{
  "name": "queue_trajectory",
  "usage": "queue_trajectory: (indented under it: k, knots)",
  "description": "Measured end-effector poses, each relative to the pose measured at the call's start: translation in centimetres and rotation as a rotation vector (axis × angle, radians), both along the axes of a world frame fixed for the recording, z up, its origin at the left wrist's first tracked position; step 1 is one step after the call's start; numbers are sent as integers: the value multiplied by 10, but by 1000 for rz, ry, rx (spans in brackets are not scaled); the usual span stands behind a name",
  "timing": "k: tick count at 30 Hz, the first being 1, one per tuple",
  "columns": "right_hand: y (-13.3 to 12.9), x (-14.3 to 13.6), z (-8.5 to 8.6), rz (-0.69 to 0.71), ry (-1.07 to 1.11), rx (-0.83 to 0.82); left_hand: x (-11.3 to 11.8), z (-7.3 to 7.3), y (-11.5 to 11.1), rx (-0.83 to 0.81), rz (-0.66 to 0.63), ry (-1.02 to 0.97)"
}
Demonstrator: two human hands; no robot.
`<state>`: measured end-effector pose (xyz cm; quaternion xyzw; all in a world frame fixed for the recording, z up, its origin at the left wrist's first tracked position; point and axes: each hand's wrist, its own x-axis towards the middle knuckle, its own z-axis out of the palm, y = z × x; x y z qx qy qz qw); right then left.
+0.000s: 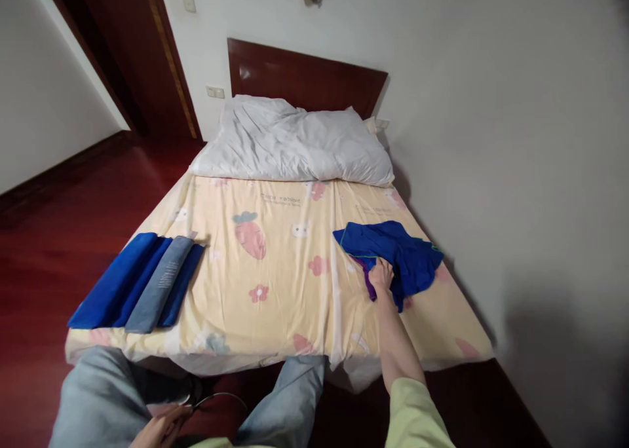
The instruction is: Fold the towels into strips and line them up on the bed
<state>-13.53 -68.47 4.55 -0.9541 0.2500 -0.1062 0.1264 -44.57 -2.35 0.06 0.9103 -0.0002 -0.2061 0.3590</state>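
My right hand [381, 275] reaches over the right side of the bed, its fingers closed on the near edge of a crumpled blue cloth [393, 248] with thin green edging. A strip of purple cloth [367, 283] shows beside the hand, partly covered by the blue one. Low at the bottom left, my left hand [164, 427] is closed in front of my legs. From its fingertips a thin, pale, curved cable [221, 395] arcs to the right.
Folded blue cloths [115, 278] and a folded grey cloth [162, 287] lie on the bed's left front. A white quilt [295, 140] is bunched by the headboard [304, 74]. Cream patterned bedding [280, 310] covers the mattress. A wall [531, 173] stands close on the right.
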Motion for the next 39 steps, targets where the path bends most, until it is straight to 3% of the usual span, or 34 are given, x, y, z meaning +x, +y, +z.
queue_trajectory:
  k: [4, 10, 15, 18, 20, 22, 24, 28, 33, 36, 39]
  knots:
    - [1, -4, 33, 82, -332, -15, 6, 22, -9, 3, -76, 21]
    - [27, -18, 124, 170, -625, -101, 6, 32, -8, -45, -172, -37]
    - [83, -40, 204, 330, -788, -139, 14, 42, -8, -154, -170, -232]
    - [132, -63, 238, 440, -866, -113, 23, 63, -16, -229, -137, -383]
    - [170, -82, 249, 515, -900, -67, 29, 84, -25, -275, -98, -474]
    - [213, -104, 247, 586, -921, 6, 35, 106, -35, -328, -38, -545]
    - [258, -128, 231, 633, -921, 104, 42, 125, -46, -383, 37, -587]
    - [352, -178, 171, 661, -843, 345, 58, 145, -63, -502, 157, -592]
    - [438, -245, 99, 733, -639, 583, 72, 139, -72, -553, 91, -625]
    - [463, -279, 74, 722, -585, 630, 68, 129, -71, -533, -4, -575]
    - [471, -297, 59, 674, -585, 611, 56, 114, -67, -498, -16, -560]
